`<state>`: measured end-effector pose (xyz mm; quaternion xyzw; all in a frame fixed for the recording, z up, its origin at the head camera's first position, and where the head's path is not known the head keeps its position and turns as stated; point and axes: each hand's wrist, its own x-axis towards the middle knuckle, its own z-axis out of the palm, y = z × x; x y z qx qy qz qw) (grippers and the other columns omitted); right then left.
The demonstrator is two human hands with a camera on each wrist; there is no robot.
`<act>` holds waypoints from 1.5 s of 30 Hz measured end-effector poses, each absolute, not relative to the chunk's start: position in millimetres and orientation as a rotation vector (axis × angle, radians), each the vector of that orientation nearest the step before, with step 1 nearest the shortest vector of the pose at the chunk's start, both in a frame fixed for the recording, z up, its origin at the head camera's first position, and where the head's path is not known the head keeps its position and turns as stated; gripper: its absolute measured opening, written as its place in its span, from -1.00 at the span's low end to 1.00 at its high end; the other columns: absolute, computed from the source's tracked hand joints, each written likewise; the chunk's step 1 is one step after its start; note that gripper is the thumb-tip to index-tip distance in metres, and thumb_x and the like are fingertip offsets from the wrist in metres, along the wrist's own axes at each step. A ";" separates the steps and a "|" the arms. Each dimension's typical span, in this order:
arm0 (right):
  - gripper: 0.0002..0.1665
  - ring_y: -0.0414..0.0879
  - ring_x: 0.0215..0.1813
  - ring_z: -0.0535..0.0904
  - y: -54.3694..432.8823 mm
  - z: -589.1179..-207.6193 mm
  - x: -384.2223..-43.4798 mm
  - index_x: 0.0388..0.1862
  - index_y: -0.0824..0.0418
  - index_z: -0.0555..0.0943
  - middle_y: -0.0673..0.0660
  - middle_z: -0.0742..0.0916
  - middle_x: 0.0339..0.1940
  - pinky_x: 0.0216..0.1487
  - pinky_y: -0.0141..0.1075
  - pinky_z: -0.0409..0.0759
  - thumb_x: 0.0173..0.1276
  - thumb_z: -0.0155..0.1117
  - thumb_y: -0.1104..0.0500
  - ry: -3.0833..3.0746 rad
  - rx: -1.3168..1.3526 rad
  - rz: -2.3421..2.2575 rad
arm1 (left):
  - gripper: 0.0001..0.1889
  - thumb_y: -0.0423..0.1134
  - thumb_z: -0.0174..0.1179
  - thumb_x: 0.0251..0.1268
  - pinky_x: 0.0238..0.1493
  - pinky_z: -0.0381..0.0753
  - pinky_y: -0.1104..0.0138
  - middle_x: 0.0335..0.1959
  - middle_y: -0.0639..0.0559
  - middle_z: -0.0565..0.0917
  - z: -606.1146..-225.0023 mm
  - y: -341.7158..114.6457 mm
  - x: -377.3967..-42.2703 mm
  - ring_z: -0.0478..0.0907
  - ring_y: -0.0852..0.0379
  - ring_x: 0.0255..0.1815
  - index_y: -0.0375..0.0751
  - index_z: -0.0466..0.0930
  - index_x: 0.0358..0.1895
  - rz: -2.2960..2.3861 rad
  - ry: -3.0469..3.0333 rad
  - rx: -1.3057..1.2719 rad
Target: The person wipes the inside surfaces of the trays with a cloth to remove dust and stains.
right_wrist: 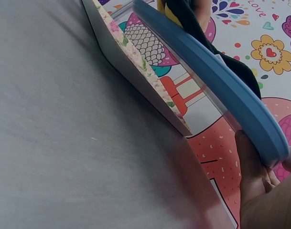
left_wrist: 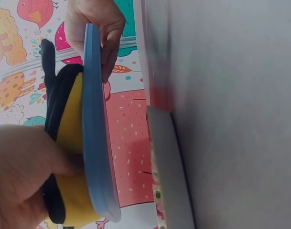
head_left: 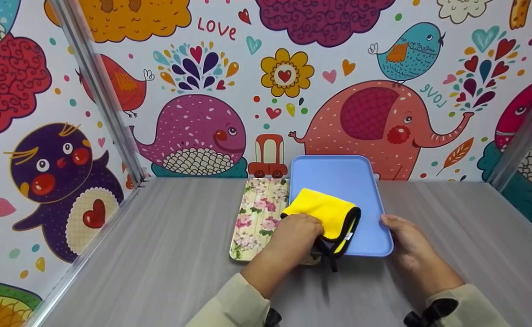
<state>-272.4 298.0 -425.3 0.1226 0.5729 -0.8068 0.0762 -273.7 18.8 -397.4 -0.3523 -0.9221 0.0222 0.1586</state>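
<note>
A blue tray [head_left: 334, 172] is held up off the table, as both wrist views show a gap beneath it. My right hand [head_left: 409, 240] grips its right edge, thumb on the upper face and fingers underneath. On the tray's surface lies a folded yellow cloth [head_left: 322, 209] with black edging and a black loop. My left hand [head_left: 295, 236] holds the cloth against the tray near its left side, with the thumb showing on the yellow fabric in the left wrist view. Some left fingertips are hidden. A floral tray [head_left: 257, 209] lies on the table, partly covered by the blue one.
The grey table [head_left: 179, 236] extends to both sides of the trays. Behind it stands a wall [head_left: 329, 104] printed with cartoon animals, and a metal strip [head_left: 102, 95] runs up the left corner. Another metal strip [head_left: 527, 131] stands at the right corner.
</note>
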 end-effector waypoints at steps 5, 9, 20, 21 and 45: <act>-0.70 -0.23 -0.17 0.67 297.5 -428.4 -273.9 -0.30 -0.07 0.74 -0.12 0.75 -0.27 -0.06 -0.34 0.68 0.62 0.13 0.12 1.820 0.305 -2.381 | -0.64 -0.09 0.58 0.10 0.18 0.65 0.40 -0.06 0.22 0.82 -399.1 16.5 -275.9 0.65 0.19 -0.07 0.09 0.82 0.02 0.011 -2.640 -0.968; -0.66 -0.24 -0.22 0.66 296.5 -429.1 -275.5 -0.35 -0.07 0.73 -0.12 0.74 -0.32 -0.11 -0.34 0.67 0.63 0.11 0.14 1.821 0.300 -2.389 | -0.71 -0.21 0.49 0.26 0.19 0.66 0.38 -0.05 0.20 0.82 -400.7 14.6 -278.7 0.65 0.17 -0.08 0.08 0.81 0.05 0.045 -2.653 -0.927; -0.64 -0.24 -0.26 0.67 296.0 -428.1 -275.6 -0.37 -0.06 0.72 -0.12 0.74 -0.35 -0.15 -0.34 0.68 0.64 0.09 0.15 1.796 0.301 -2.410 | -0.68 -0.24 0.41 0.35 0.28 0.65 0.29 0.04 0.13 0.79 -399.6 15.1 -281.0 0.68 0.14 0.03 0.05 0.75 0.14 0.014 -2.737 -0.840; -0.64 -0.24 -0.26 0.68 296.3 -428.0 -275.6 -0.36 -0.06 0.73 -0.11 0.75 -0.34 -0.14 -0.34 0.68 0.64 0.10 0.15 1.789 0.305 -2.412 | -0.67 -0.24 0.41 0.35 0.29 0.65 0.28 0.04 0.12 0.79 -399.5 15.4 -280.5 0.68 0.15 0.03 0.05 0.75 0.15 0.001 -2.747 -0.837; -0.73 -0.22 -0.19 0.68 292.0 -425.9 -272.3 -0.34 -0.05 0.73 -0.12 0.77 -0.31 -0.07 -0.31 0.67 0.60 0.19 0.09 1.817 0.350 -2.399 | -0.39 -0.04 0.62 0.05 0.25 0.67 0.32 0.09 0.15 0.76 -396.4 27.7 -267.5 0.67 0.18 0.01 0.03 0.67 0.23 -0.042 -2.812 -0.889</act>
